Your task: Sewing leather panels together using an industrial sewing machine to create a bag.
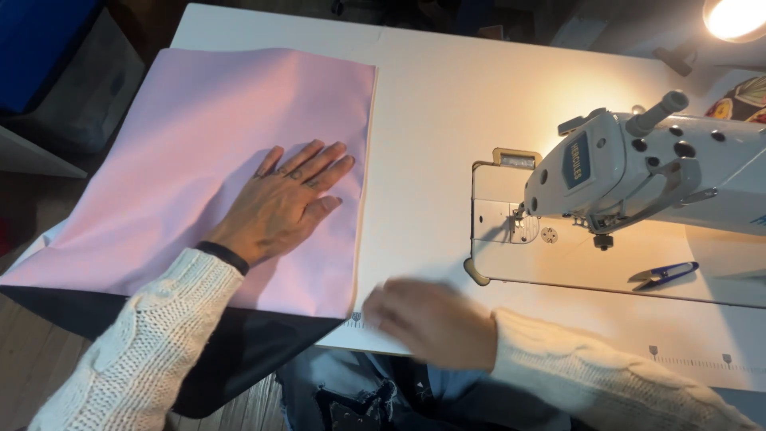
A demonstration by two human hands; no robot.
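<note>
Head view: 1 pink fabric sheet (199,152) under left hand (279,203), fingers spread flat; right hand (431,319) blurred, fingers unclear; 1 sewing machine (638,172), 1 blue snips (664,274).

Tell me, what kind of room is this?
Probably a sewing workroom. A white industrial sewing machine sits in a big white table, small blue thread snips lie beside it, and the left hand presses flat on pink fabric. The right hand is blurred near the table edge.
</note>
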